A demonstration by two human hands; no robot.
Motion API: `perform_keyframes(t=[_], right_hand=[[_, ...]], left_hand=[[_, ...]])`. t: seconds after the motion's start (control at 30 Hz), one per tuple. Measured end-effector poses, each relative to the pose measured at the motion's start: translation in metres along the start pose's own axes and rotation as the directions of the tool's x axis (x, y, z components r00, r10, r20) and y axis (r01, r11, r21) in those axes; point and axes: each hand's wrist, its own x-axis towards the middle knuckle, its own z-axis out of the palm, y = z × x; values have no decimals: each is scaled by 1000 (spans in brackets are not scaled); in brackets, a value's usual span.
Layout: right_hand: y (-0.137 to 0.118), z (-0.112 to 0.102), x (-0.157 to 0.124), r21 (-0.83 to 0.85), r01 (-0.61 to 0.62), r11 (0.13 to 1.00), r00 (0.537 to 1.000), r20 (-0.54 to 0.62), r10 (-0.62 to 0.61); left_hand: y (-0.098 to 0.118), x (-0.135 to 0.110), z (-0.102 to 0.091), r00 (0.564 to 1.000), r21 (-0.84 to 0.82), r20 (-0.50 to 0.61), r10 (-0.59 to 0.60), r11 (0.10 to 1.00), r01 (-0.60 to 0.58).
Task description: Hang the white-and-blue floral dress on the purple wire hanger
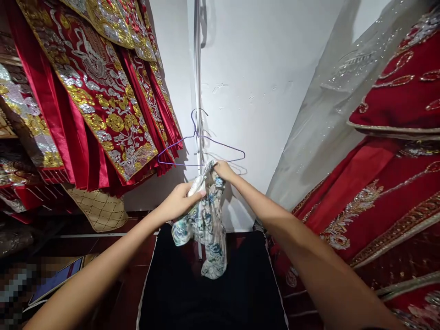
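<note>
A white garment with a blue-green floral print (pixel 209 224) hangs bunched between my hands, above my black-clad lap. My left hand (pixel 182 198) grips its upper left part, the thumb lying over the cloth. At its top edge, near the hanger's lower bar, my right hand (pixel 222 170) pinches the fabric; those fingertips are partly hidden. Just behind the garment, a thin purple wire hanger (pixel 220 143) hangs by the pole with no clothing on it. Whether the cloth touches the hanger I cannot tell.
Red costumes with gold and silver embroidery (pixel 113 105) hang on the left. On the right are a red beaded dress (pixel 371 197) and a sheer sparkling white fabric (pixel 319 105). A white pole (pixel 197 59) stands before the wall. A tablet-like device (pixel 55 280) lies low at left.
</note>
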Motion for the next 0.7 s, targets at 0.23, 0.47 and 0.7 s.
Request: perform_keyframes(t=[0.23,0.47,0.7], right_hand=[[7,-44,-39,-113,-57,992,998,1,57],[-21,-49,-54,46,-20,999,998,63,17],[-44,-64,-88,-91,95,991,993,-61,-100]], left_hand=[[-66,0,-82,938,341,8,-346,883,322],[-32,51,-112,944,475,-253,211,878,-69],[-22,73,-117,968,398,-193,158,915,-71]])
